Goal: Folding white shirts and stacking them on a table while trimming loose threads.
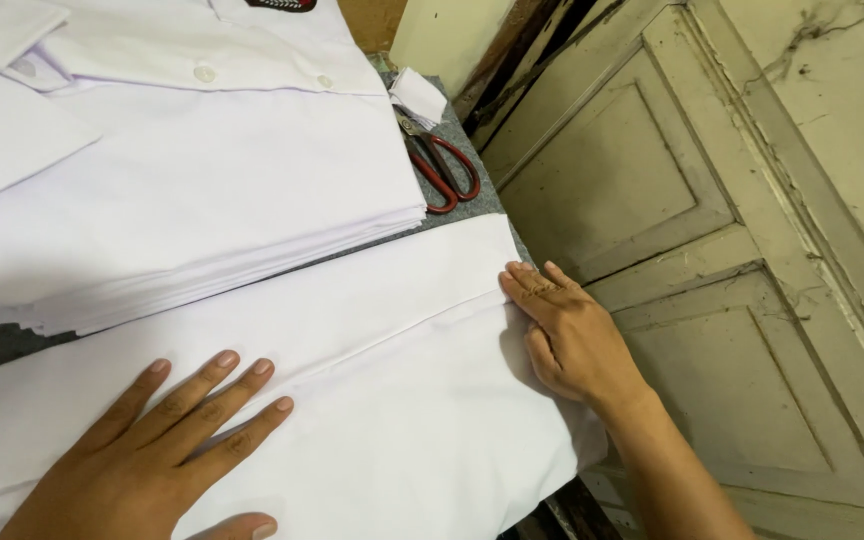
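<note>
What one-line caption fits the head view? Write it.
Left hand flat on white cloth, right hand at its edge.

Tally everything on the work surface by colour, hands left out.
White: 3, namely the flat cloth under the left hand and right hand, the shirt stack, the small folded scrap
Red: 1, the scissors
Total: 4
</note>
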